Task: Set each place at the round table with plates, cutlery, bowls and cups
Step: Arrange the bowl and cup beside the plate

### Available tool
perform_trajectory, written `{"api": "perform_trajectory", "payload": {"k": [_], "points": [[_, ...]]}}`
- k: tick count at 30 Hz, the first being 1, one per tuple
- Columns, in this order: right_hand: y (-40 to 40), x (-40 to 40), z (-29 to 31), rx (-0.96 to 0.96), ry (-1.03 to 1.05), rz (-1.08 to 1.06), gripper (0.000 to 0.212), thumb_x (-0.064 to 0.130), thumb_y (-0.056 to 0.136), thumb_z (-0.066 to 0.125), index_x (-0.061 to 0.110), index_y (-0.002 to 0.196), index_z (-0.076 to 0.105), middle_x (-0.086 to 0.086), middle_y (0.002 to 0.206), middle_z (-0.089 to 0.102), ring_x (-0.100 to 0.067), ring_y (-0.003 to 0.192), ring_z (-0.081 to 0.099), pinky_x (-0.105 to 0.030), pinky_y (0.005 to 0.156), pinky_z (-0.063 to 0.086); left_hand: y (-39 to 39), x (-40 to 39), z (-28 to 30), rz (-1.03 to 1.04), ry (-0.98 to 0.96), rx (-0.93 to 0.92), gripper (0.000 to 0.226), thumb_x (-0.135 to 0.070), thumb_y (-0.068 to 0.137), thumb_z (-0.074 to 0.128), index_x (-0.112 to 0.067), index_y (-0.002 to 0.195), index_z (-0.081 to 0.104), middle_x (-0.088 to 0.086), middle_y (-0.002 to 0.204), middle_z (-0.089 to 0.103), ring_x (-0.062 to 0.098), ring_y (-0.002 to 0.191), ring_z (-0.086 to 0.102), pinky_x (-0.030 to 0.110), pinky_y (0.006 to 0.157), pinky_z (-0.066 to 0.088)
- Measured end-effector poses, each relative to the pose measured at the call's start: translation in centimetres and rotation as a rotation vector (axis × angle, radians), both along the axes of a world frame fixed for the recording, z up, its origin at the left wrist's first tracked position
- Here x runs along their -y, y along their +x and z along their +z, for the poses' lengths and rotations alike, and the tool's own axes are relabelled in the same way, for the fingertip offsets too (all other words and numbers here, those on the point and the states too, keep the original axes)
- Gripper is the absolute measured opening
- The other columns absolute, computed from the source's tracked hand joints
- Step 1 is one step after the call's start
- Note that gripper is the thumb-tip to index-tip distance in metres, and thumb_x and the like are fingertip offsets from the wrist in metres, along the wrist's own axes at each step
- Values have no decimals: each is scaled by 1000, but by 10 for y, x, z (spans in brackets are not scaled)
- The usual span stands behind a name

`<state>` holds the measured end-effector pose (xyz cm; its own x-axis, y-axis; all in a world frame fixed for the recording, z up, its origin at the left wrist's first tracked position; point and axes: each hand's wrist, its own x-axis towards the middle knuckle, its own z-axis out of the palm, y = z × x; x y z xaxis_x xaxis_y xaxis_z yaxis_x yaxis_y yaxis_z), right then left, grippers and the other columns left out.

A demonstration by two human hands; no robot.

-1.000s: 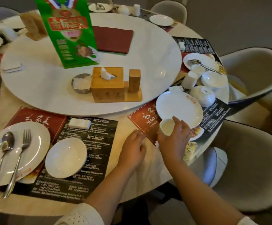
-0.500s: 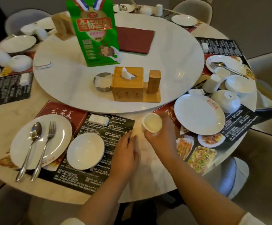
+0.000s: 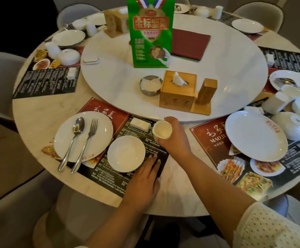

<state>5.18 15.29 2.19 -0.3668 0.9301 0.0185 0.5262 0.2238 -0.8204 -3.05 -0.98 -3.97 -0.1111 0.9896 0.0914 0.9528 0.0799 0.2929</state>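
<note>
My right hand [image 3: 177, 138] grips a small white ceramic cup [image 3: 162, 129], fingers curled round its far side and mouth tipped toward me, held over the black printed placemat [image 3: 109, 178] at the near edge of the tabletop [image 3: 177, 190]. My left hand [image 3: 143, 178] lies flat with straight fingers on that mat, just beside the shallow white bowl [image 3: 126, 153]. This place already carries a round white plate [image 3: 83, 136] with a steel spoon [image 3: 72, 142] and steel fork [image 3: 85, 144] laid across it, so I judge the cup is what it lacks. To do it well I would level the cup first, then lower it onto the bare patch of mat between the bowl's far rim and the small white rectangular block [image 3: 139, 124], letting go only once the base sits flat. That patch is tight: bowl on the near side, block to the left, and the raised rim of the big white turntable [image 3: 235, 68] just beyond my knuckles, so I would come straight down, not slide. Withdrawal is free to the right, across bare marble between this mat and the red-and-black menu mat [image 3: 215, 140]; the large white plate [image 3: 256, 136] there stands well apart.
</note>
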Motion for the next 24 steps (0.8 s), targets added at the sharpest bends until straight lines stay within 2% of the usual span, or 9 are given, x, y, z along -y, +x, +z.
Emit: {"api": "perform_trajectory", "payload": {"k": [4,7,9,11,14,17,20,24], "points": [[1,4,-5,-5,1,-10,79,23,74,82,20,140,39,-2,139,47,-16,127,44,-22,100,36,-1,2,-1,5,0,14,52,-38,96,41,-18,144,46,-1,153,39,15,141,37,31,113,22],[3,7,-10,-9,-14,-30,77,31,73,82,21,138,41,-1,134,50,-16,125,47,-32,104,43,-1,2,-3,-3,8,38,52,-38,96,42,-19,144,46,-1,153,40,15,140,37,30,112,30],[3,9,-13,-20,-36,-45,71,33,73,82,25,132,43,3,128,52,-13,120,51,-41,99,50,-2,3,-5,-15,8,44,52,-38,95,43,-19,143,47,-1,152,41,16,140,39,32,111,33],[3,11,-13,-15,-36,-56,69,31,73,82,27,130,44,4,126,52,-12,118,52,-43,96,51,-2,4,-5,-26,3,49,52,-38,95,41,-19,143,47,-1,151,42,16,139,40,33,111,34],[0,13,-9,-25,-32,-67,67,23,72,81,25,129,45,3,125,52,-14,118,51,-45,96,51,-3,7,-4,-49,0,54,52,-37,94,42,-19,142,47,-1,150,44,16,138,42,34,113,28],[1,25,-6,-66,-83,-132,70,12,72,80,24,131,45,8,125,53,-14,120,51,-42,98,51,-7,15,-6,-95,-13,142,53,-36,95,39,-19,145,43,-1,154,37,16,142,34,36,116,29],[8,49,-7,-101,-192,-250,77,8,77,77,19,142,37,0,137,52,-19,124,52,-34,100,49,-12,28,-1,-148,-42,172,53,-37,97,33,-22,148,38,-4,158,29,15,145,26,37,118,26],[18,88,-8,-118,-254,-341,64,14,85,72,18,140,39,-2,138,52,-17,121,54,-22,88,44,-20,44,17,-218,-81,165,47,-30,98,43,-28,145,41,-10,157,30,10,145,25,28,118,19]]}}
